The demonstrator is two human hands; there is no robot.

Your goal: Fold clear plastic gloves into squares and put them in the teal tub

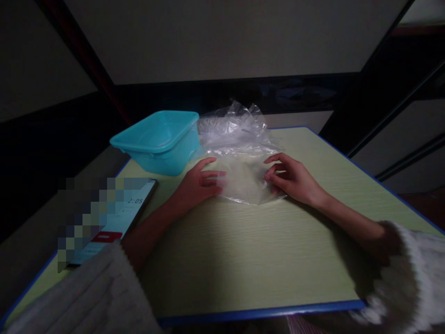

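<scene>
A clear plastic bag (243, 183) lies flat on the table between my two hands. My left hand (196, 185) is at its left edge, fingers stretched out and apart, with the fingertips touching the plastic. At the right edge is my right hand (290, 178), its thumb and a curled finger pinched together on the film while the index finger stays extended. Behind the flat bag rises a crumpled heap of clear plastic bags (239, 132). Whether the heap and the flat bag are joined, I cannot tell.
To the left of the bags stands a turquoise plastic basin (149, 149). A tablet or phone with a lit screen (120, 213) lies near the table's left edge, partly blurred out. The pale wooden table (243, 260) has a blue rim. Light panels stand behind it.
</scene>
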